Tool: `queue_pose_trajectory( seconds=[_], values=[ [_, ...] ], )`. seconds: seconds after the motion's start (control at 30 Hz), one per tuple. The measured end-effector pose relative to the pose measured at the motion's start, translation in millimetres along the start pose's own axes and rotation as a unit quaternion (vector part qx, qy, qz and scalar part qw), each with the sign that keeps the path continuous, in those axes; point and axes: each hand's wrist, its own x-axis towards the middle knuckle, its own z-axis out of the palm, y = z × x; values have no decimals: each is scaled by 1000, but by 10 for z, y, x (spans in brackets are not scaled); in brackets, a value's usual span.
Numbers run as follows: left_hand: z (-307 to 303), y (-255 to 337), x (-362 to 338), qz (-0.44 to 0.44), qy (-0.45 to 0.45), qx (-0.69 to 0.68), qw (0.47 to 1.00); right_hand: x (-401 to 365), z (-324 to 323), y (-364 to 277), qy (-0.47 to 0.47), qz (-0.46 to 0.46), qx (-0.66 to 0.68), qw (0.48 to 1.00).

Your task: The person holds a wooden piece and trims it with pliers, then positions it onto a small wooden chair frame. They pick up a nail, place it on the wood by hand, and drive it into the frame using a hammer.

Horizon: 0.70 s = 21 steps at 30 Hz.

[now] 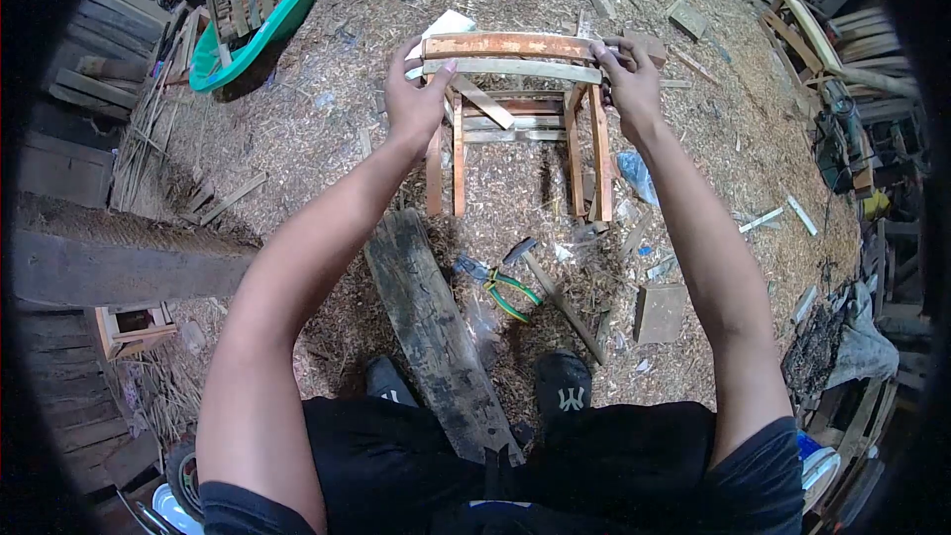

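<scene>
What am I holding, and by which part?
A small wooden frame, held by its top slats: the left hand grips their left end, the right hand their right end.

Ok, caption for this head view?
A person's left hand and right hand hold a wooden stool frame by its top slats over a shavings-covered floor, green-handled pliers and a dark plank nearby.

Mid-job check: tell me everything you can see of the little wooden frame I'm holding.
The small stool-like frame of wooden slats has a reddish-brown top rail, a pale curved slat under it, orange-brown legs and cross slats, and one pale piece lying askew. It is upright over the shavings-covered ground. The left hand grips its left top end, the right hand its right.
</scene>
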Motion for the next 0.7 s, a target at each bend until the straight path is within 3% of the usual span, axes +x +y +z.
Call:
queue_pose_trajectory(
  seconds=[0.1,0.2,0.27,0.7],
  values=[
    [-39,-23,35,0,-40,-1,999,16,-6,29,27,-37,-12,999],
    [-58,5,3,-7,-44,12,999,-38,-57,-8,12,28,63,998],
    [-56,-28,21,-3,-39,15,999,-67,-62,22,-20,-35,50,998],
    [-33,-94,46,7,-15,11,1000,-142,-27,-177,-31,-12,-21,999]
  ],
)
